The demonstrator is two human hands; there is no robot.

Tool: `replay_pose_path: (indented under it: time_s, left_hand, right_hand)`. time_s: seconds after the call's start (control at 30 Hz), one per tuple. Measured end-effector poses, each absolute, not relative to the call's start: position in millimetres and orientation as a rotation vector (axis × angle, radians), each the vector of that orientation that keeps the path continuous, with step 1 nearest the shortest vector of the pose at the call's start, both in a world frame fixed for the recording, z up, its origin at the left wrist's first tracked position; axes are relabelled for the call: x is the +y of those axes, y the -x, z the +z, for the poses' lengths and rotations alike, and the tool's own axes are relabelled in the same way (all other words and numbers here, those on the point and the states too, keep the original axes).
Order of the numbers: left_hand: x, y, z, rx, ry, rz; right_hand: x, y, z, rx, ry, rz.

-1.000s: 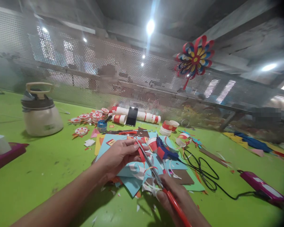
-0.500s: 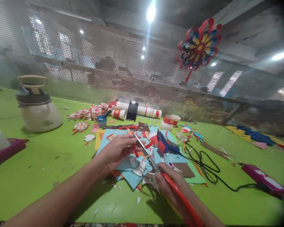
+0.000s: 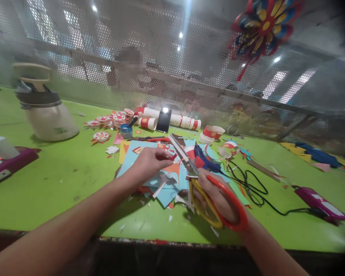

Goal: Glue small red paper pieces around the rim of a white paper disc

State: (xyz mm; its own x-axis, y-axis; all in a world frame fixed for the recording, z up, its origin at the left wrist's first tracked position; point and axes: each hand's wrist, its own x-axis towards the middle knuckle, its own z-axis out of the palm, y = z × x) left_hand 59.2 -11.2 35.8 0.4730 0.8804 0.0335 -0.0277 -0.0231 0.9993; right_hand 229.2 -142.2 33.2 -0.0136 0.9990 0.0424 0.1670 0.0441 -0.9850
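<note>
My right hand (image 3: 218, 195) is closed round the red and yellow handles of a pair of scissors (image 3: 184, 153); the blades point up and away to the left. Left of the blades, my left hand (image 3: 151, 165) pinches a small red piece of paper (image 3: 173, 157) between thumb and fingers. Beneath both hands lie light blue paper sheets (image 3: 126, 161) strewn with white and orange scraps. A blue glue gun (image 3: 205, 161) rests just beyond the scissors, beside a cut red and white paper cup (image 3: 190, 152).
A kettle-like jug (image 3: 50, 115) stands at the left, near a purple power strip (image 3: 14, 163). Behind the papers are a phone (image 3: 163, 122), a blue jar (image 3: 126, 131), paper cups (image 3: 209, 133) and several red-white discs (image 3: 101, 137). A black cord (image 3: 264, 205) runs to another purple strip (image 3: 320, 203).
The scissors have turned, so both handle loops now show, and the blades are apart from the left hand. My left hand's fingers have drawn into a pinch. The camera has tilted down.
</note>
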Motion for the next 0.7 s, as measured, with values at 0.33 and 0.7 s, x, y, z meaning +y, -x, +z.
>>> replay_pose_path:
  time_s: [0.33,0.7]
  left_hand:
    - [-25,-57,52,0.703,-1.578,1.017]
    - [-30,-65,42,0.595,-1.538,0.944]
  right_hand:
    - [-130,-241,21,-1.361,1.388,0.877]
    - [-136,-246,37,-1.046,0.797,1.450]
